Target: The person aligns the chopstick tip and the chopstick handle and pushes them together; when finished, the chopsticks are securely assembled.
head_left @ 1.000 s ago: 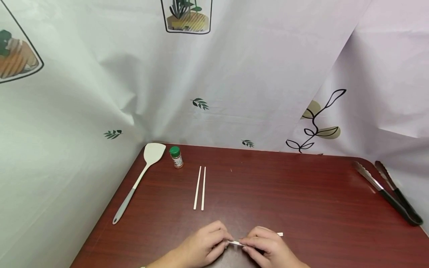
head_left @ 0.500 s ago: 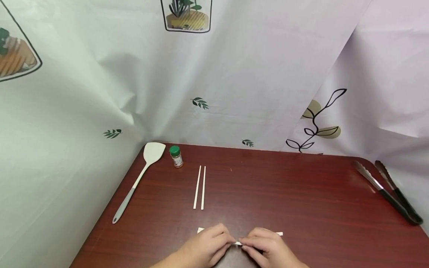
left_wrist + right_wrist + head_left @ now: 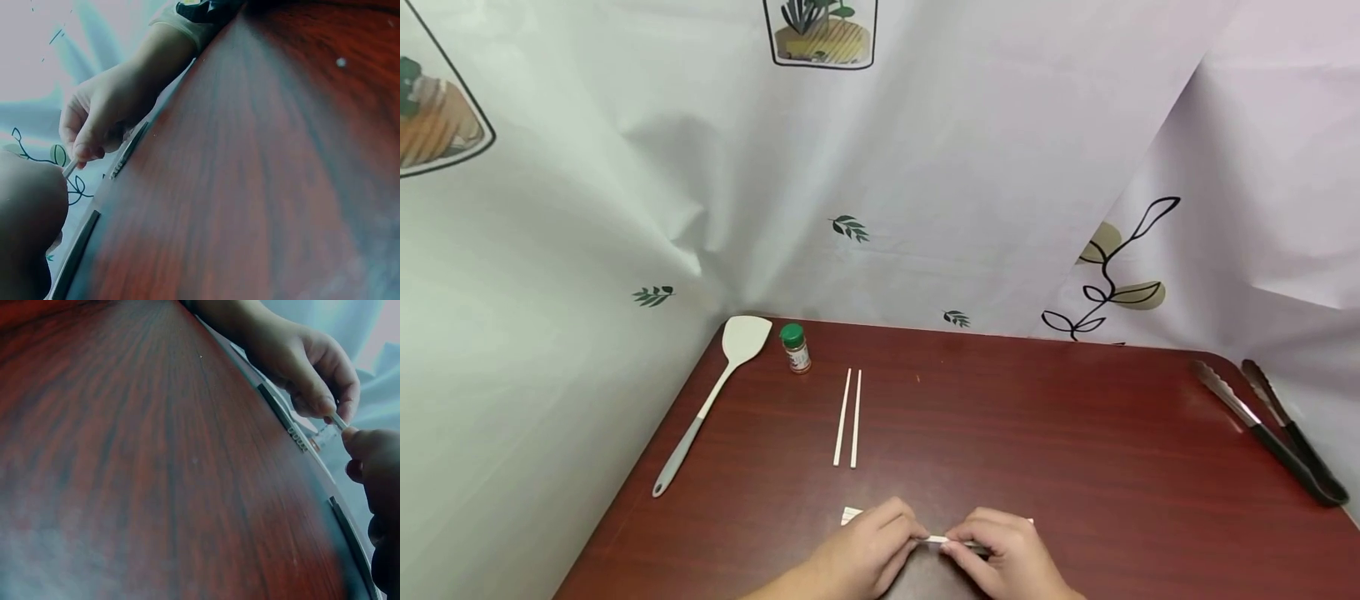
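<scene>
My left hand (image 3: 874, 543) and right hand (image 3: 1003, 548) come close together at the near middle of the table (image 3: 1120, 467). Thumbs and fingers of both pinch a thin white stick (image 3: 935, 539) that spans the small gap between them. Most of its length is hidden inside the hands. In the left wrist view the right hand (image 3: 106, 119) grips the pale stick (image 3: 70, 167) by thumb and fingertips. The right wrist view shows the left hand (image 3: 306, 369) pinching the same stick (image 3: 339, 421). Behind the left hand, a white end with fine lines (image 3: 850, 514) sticks out.
Two white chopsticks (image 3: 848, 417) lie side by side beyond the hands. A white spatula (image 3: 718, 392) lies along the left edge, and a green-capped spice jar (image 3: 795, 348) stands beside its head. Black-handled tongs (image 3: 1277, 433) lie at the right edge. Patterned white cloth (image 3: 970, 167) hangs behind.
My left hand has shifted slightly right, and the lined white end has come into view behind it. My right hand now covers most of the white tip that showed at its right.
</scene>
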Demonstrator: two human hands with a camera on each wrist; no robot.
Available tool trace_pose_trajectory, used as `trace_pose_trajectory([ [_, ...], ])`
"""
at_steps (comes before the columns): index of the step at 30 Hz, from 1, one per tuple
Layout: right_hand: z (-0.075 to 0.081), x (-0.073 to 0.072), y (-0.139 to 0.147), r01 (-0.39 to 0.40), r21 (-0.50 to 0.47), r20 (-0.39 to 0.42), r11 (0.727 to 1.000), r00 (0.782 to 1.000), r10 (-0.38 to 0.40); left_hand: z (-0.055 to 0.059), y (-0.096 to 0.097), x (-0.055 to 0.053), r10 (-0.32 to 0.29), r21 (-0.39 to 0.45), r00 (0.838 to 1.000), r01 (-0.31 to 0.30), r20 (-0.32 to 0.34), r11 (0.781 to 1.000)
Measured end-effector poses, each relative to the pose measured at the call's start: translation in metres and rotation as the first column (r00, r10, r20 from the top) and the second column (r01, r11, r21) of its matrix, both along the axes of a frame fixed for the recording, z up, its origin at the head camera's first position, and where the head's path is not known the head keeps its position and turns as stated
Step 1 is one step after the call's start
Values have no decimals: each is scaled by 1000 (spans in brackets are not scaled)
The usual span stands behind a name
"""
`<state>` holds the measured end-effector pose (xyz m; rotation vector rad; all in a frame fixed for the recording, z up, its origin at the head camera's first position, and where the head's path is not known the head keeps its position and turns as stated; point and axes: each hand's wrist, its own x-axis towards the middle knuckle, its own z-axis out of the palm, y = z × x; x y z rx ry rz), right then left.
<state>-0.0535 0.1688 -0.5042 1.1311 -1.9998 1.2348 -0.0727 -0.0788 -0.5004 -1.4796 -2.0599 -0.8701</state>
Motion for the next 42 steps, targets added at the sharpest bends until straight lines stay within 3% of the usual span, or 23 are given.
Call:
trace_pose_trajectory([
  [2, 7, 1, -3, 14, -28, -6, 1000, 1000, -14, -1, 1, 1, 13, 11, 1000, -13, 16, 1000],
  [6, 8, 0, -2, 127, -130, 36, 983, 992, -124, -2, 1, 1, 64, 61, 996, -68, 61, 996],
  [10, 2, 2, 1, 204, -214, 227, 955, 962, -155, -2, -1, -2, 102, 123, 987, -117, 124, 985],
  [12, 4, 3, 0, 200, -246, 352, 949, 930, -105, -2, -1, -2, 89, 143, 984, -112, 157, 983],
  [15, 9, 2, -1, 164, -341, 501, 925, 865, 31, -4, -1, -1, 30, 161, 985, -58, 168, 985],
  [18, 16, -2, 0, 146, -454, 575, 879, 802, 163, -6, 0, -2, -54, 151, 990, 34, 128, 988],
  [21, 20, -7, 1, 152, -490, 627, 858, 746, 226, -6, 0, -3, -129, 105, 988, 120, 87, 987],
  [25, 27, -16, 0, 166, -437, 697, 884, 683, 217, -4, -3, -4, -157, 19, 987, 156, 38, 988],
  [29, 38, -32, -4, 168, -321, 769, 932, 620, 153, -2, -5, -6, -67, -28, 995, 65, -78, 998],
  [31, 44, -42, -7, 163, -271, 806, 949, 577, 131, -2, -5, -9, -13, -11, 991, 12, -131, 1000],
  [34, 53, -57, -10, 129, -187, 843, 974, 531, 91, -2, -7, -14, 56, 31, 987, -52, -151, 998],
  [36, 55, -68, -12, 104, -102, 844, 989, 535, 31, -2, -10, -18, 98, 53, 987, -92, -129, 994],
  [38, 56, -81, -15, 85, 1, 828, 996, 558, -48, -2, -14, -23, 139, 63, 986, -133, -94, 989],
  [42, 54, -108, -26, 88, 169, 784, 982, 592, -188, -1, -22, -35, 186, 79, 982, -183, -29, 980],
])
